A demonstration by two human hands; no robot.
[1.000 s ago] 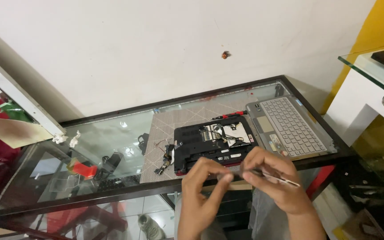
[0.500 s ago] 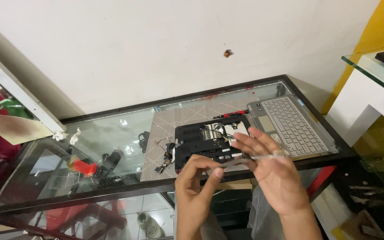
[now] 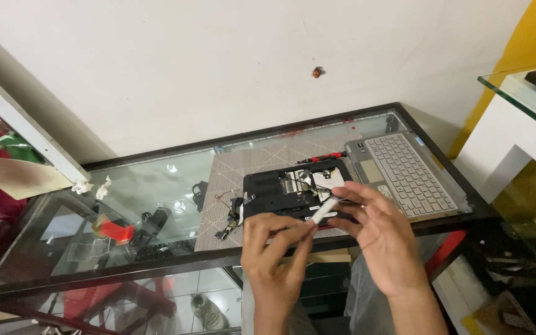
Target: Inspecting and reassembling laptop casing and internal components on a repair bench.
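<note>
My left hand (image 3: 275,251) and my right hand (image 3: 376,239) are raised together over the near edge of the glass table (image 3: 144,186). Between their fingertips they hold a small white flat strip (image 3: 324,211), the left at its lower end and the right at its upper end. Just behind the hands lies an opened black laptop base (image 3: 293,189) with bare metal parts and loose wires at its left side. It rests on a grey patterned mat (image 3: 243,170).
A silver keyboard panel (image 3: 404,174) lies right of the black base. A red-handled screwdriver (image 3: 321,158) sits behind the base. Under the glass are a red object (image 3: 116,231) and dark parts. A white cabinet (image 3: 522,149) with a glass top stands at the right.
Both hands have lifted slightly and spread apart. The thin tool seen in my right hand a second ago is gone from view; a white strip now shows between the fingertips.
</note>
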